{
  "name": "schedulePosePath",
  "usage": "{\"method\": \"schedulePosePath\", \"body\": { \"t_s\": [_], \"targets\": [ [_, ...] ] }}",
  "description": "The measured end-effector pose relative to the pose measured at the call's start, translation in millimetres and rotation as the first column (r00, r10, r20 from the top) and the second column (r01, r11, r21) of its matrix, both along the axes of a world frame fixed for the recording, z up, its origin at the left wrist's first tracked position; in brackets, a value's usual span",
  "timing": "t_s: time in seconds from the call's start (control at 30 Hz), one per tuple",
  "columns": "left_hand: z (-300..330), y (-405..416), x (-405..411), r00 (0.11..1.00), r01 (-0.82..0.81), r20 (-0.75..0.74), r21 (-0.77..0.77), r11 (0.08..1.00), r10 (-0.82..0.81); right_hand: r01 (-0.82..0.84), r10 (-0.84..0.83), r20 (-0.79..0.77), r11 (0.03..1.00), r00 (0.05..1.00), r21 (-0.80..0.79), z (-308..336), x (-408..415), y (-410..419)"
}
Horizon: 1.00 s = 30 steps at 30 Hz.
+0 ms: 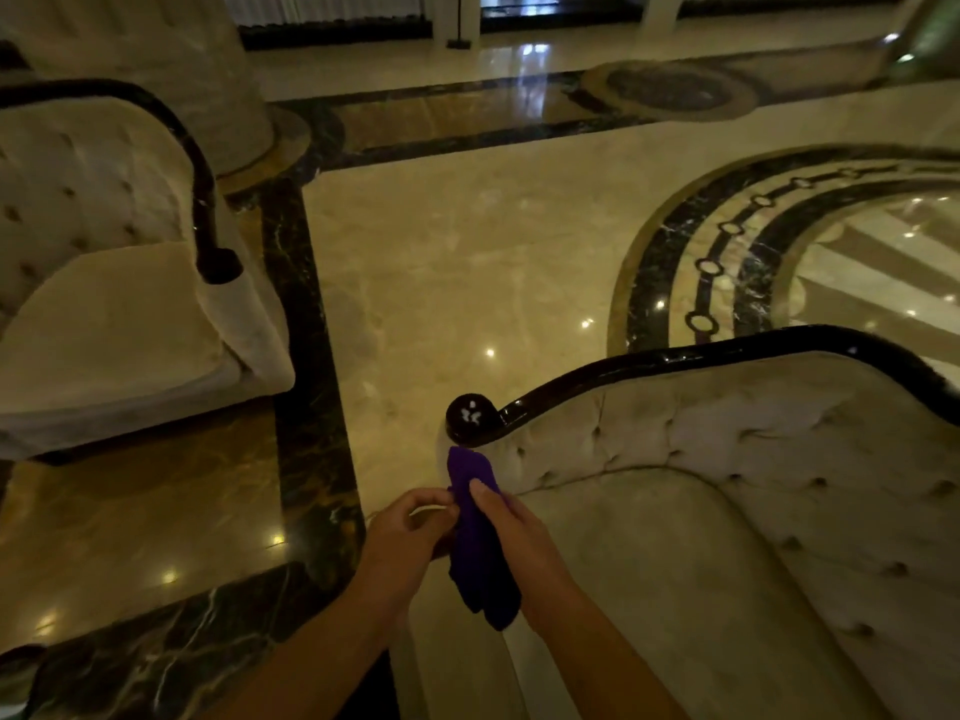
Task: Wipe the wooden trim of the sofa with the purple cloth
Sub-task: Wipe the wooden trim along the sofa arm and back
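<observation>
Dim warm light; ceiling-lamp glare on floor (467, 262); wide-angle edge distortion.

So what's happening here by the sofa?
A person is standing over a pale tufted sofa, holding a purple cloth in both hands. The left hand and right hand pinch it between them, seemingly folding or bunching it. The cloth's top sits just below the round end of the dark wooden trim, apparently not yet touching it, so wiping doesn't look to have started. A second sofa stands across the marble floor.
</observation>
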State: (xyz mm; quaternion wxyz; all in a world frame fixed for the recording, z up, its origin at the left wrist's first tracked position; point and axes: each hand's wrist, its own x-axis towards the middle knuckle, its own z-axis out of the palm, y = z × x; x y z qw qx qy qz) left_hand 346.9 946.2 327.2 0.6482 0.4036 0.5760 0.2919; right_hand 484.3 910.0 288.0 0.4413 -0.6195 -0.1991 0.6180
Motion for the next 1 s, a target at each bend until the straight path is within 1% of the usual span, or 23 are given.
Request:
{"method": "schedulePosePath", "body": {
  "t_s": [0.1, 0.2, 0.27, 0.3, 0.33, 0.43, 0.5, 0.53, 0.73, 0.87, 0.93, 1.0],
  "targets": [
    [-8.9, 34.3, 5.9, 0.999, 0.038, 0.007, -0.019, 0.999, -0.037, 0.045, -0.048, 0.089, 0.998, 0.995, 0.039, -8.5, 5.3, 32.4],
    [-25.5, 66.2, 15.9, 0.998, 0.061, 0.04, -0.085, 0.994, -0.058, 0.071, -0.083, 0.137, 0.994, 0.987, 0.088, -22.2, 20.4, 63.2],
    [-39.3, 87.1, 22.7, 0.995, 0.095, 0.048, -0.112, 0.989, -0.09, 0.077, -0.092, 0.167, 0.993, 0.982, 0.092, -34.9, 35.3, 82.1],
    [-47.4, 97.4, 25.3, 0.994, 0.11, 0.029, -0.1, 0.989, -0.108, 0.08, -0.095, 0.189, 0.993, 0.977, 0.086, -42.7, 43.2, 91.1],
    [-56.4, 107.1, 26.8, 0.994, 0.11, -0.009, -0.07, 0.991, -0.111, 0.076, -0.092, 0.215, 0.994, 0.972, 0.081, -50.1, 51.3, 99.8],
    [-96.2, 136.9, 24.9, 0.984, 0.041, -0.176, 0.049, 0.998, -0.032, 0.043, -0.071, 0.303, 0.994, 0.95, 0.098, -70.5, 78.6, 125.7],
    [-127.4, 153.7, 20.7, 0.957, 0.055, -0.289, 0.107, 0.993, -0.022, -0.01, -0.036, 0.396, 0.994, 0.917, 0.112, -77.4, 94.1, 140.1],
    [-144.8, 161.2, 18.2, 0.942, 0.082, -0.333, 0.112, 0.99, -0.04, -0.033, -0.025, 0.443, 0.992, 0.896, 0.122, -80.6, 100.4, 147.2],
    [-231.6, 198.8, 21.1, 0.829, 0.333, -0.491, 0.05, 0.942, -0.267, -0.157, -0.037, 0.706, 0.966, 0.707, 0.207, -105.1, 114.0, 202.6],
    [-270.1, 225.5, 30.6, 0.797, 0.422, -0.502, 0.062, 0.904, -0.337, -0.31, -0.02, 0.831, 0.923, 0.556, 0.229, -135.1, 86.6, 239.2],
    [-280.6, 237.8, 35.5, 0.805, 0.444, -0.474, 0.082, 0.892, -0.357, -0.39, -0.001, 0.889, 0.899, 0.457, 0.201, -156.0, 68.6, 253.3],
    [-288.9, 241.9, 40.6, 0.82, 0.425, -0.466, 0.107, 0.899, -0.333, -0.453, 0.031, 0.94, 0.881, 0.341, 0.135, -176.5, 53.1, 258.3]
  ]
}}
